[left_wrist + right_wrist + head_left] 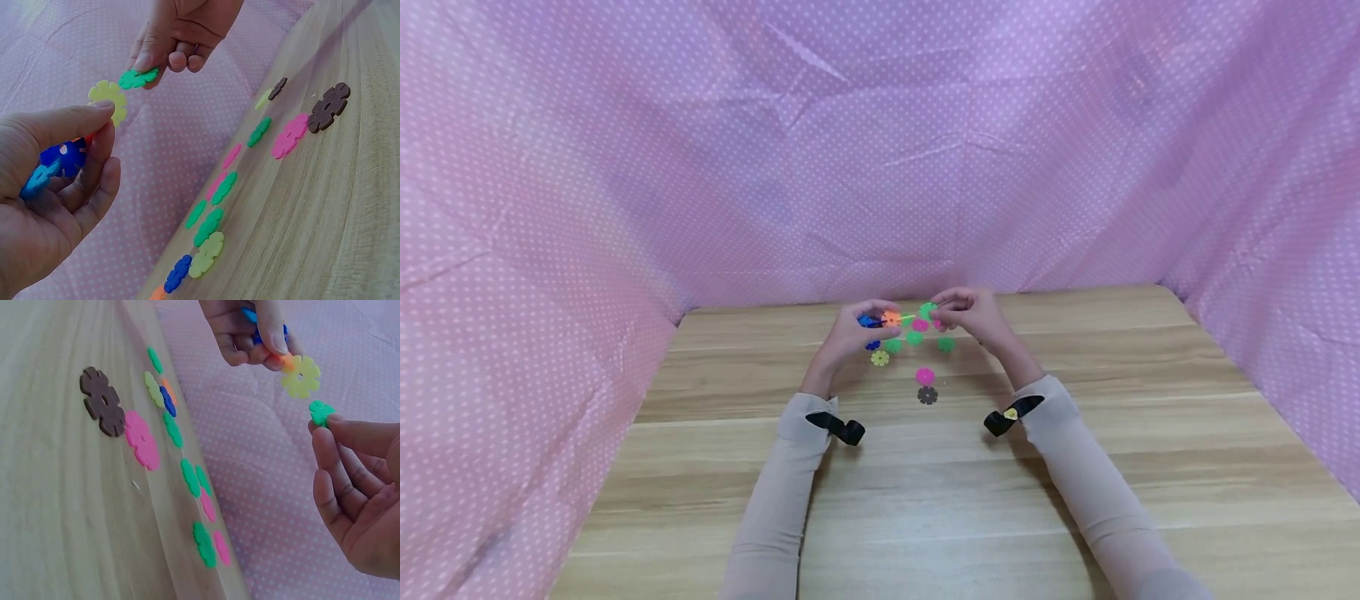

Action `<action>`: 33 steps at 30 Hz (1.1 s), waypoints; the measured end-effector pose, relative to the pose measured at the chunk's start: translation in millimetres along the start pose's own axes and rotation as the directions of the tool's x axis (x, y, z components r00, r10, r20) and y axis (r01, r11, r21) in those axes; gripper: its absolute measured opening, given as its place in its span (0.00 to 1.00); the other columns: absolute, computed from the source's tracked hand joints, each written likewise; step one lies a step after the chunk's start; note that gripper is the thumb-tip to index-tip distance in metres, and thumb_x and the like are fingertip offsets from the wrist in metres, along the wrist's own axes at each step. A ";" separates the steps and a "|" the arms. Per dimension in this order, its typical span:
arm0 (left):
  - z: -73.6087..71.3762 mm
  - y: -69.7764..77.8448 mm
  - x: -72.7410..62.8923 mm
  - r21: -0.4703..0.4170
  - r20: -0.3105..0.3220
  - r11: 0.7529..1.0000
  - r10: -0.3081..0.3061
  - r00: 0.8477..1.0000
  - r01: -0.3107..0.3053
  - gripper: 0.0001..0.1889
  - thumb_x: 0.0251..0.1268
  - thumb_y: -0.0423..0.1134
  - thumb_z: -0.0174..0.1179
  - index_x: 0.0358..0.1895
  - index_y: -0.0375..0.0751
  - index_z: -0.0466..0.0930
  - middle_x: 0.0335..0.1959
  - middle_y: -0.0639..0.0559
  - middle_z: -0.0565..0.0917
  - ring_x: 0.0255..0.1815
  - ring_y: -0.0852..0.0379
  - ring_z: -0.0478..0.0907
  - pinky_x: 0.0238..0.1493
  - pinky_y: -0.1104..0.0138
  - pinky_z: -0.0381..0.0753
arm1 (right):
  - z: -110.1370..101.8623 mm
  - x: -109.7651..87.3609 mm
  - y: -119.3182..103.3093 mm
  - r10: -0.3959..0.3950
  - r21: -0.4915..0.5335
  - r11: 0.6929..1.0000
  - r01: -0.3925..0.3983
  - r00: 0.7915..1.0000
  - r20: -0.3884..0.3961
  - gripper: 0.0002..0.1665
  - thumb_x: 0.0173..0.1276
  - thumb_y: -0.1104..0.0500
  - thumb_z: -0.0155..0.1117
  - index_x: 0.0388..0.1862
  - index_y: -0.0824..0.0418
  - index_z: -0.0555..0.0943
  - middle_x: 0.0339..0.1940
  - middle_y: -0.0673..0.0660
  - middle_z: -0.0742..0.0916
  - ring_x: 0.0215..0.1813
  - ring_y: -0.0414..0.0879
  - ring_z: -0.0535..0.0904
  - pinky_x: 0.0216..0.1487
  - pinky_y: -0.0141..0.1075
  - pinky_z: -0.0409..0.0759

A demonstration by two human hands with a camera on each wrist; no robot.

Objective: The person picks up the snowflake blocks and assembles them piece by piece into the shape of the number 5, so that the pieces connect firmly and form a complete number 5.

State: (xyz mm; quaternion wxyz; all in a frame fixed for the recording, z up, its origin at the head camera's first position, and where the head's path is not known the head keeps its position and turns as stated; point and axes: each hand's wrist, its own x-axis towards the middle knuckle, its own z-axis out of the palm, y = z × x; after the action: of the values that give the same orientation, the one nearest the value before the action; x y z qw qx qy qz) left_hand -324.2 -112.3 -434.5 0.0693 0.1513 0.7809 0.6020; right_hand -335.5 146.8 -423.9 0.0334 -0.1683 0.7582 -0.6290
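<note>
My left hand (pixel 847 332) grips a short chain of joined plastic flower-shaped discs between thumb and fingers. In the left wrist view it runs from a light blue disc (pixel 39 181) through a dark blue disc (pixel 74 161) to a yellow disc (pixel 115 92) at the outer end. An orange disc (pixel 891 320) sits between the dark blue and yellow ones, partly covered by fingers. My right hand (pixel 979 318) pinches a single green disc (pixel 320 412) by its edge. This green disc is close to the yellow one, with a small gap between them.
Loose flower discs lie on the wooden table (pixel 895 500) below my hands. Among them are a brown disc (pixel 103 403), a pink disc (pixel 142 442), a pale yellow disc (pixel 206 255) and several green ones. A pink dotted cloth (pixel 880 167) hangs behind the table's far edge.
</note>
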 end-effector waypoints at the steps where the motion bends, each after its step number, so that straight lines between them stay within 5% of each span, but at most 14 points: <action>1: 0.1 0.0 -0.1 -0.001 0.001 1.000 0.007 1.000 -0.007 0.25 0.62 0.41 0.73 0.61 0.38 0.82 0.50 0.47 0.86 0.48 0.54 0.81 0.50 0.57 0.84 | 1.6 -0.3 -0.4 -0.003 0.004 1.000 0.003 1.000 0.000 0.15 0.67 0.67 0.70 0.50 0.74 0.83 0.28 0.45 0.91 0.29 0.43 0.87 0.39 0.41 0.89; 9: -0.1 -3.1 -0.4 -0.037 -0.002 0.999 0.023 1.000 -0.023 0.20 0.62 0.38 0.73 0.58 0.42 0.84 0.46 0.48 0.85 0.41 0.56 0.82 0.51 0.38 0.82 | 9.7 0.2 0.6 -0.011 0.027 1.000 0.012 1.000 -0.013 0.15 0.68 0.67 0.70 0.50 0.75 0.83 0.27 0.45 0.91 0.28 0.41 0.86 0.38 0.38 0.89; 16: 1.6 -2.5 0.7 0.008 0.013 0.999 0.031 0.999 -0.031 0.21 0.64 0.40 0.72 0.59 0.44 0.83 0.51 0.47 0.85 0.51 0.53 0.81 0.49 0.63 0.82 | 11.8 -0.6 0.0 -0.020 0.027 0.999 0.020 0.999 -0.026 0.15 0.67 0.65 0.72 0.49 0.72 0.84 0.32 0.61 0.91 0.28 0.43 0.86 0.37 0.36 0.88; 19: 1.9 -2.6 1.3 0.009 0.018 0.999 0.037 0.999 -0.037 0.22 0.65 0.40 0.71 0.61 0.44 0.82 0.53 0.48 0.85 0.54 0.52 0.80 0.51 0.63 0.81 | 11.5 -0.5 0.1 -0.023 0.043 0.999 0.023 1.000 -0.019 0.15 0.68 0.64 0.71 0.50 0.73 0.83 0.33 0.66 0.90 0.28 0.42 0.85 0.36 0.36 0.88; 25: 3.0 -3.3 2.0 0.002 0.020 1.000 0.003 1.000 -0.003 0.22 0.64 0.43 0.72 0.61 0.46 0.82 0.54 0.48 0.85 0.52 0.53 0.80 0.50 0.60 0.83 | 7.9 2.0 4.3 -0.040 0.065 0.997 0.038 0.999 0.020 0.17 0.69 0.65 0.70 0.53 0.74 0.82 0.28 0.53 0.91 0.27 0.40 0.85 0.36 0.33 0.87; 33: 4.6 -0.3 0.4 -0.045 0.036 0.997 -0.065 0.997 0.066 0.23 0.62 0.49 0.73 0.59 0.46 0.83 0.55 0.48 0.84 0.47 0.55 0.80 0.59 0.43 0.80 | 6.7 1.0 3.6 -0.048 0.049 0.998 0.046 0.998 0.041 0.16 0.69 0.65 0.70 0.53 0.72 0.83 0.30 0.55 0.92 0.28 0.43 0.86 0.37 0.35 0.88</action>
State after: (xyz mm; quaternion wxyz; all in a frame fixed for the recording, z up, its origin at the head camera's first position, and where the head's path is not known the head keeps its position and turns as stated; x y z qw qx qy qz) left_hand -323.3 -108.0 -436.0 0.1060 0.1345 0.7702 0.6144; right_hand -335.5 140.7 -428.6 0.0386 -0.1983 0.7380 -0.6439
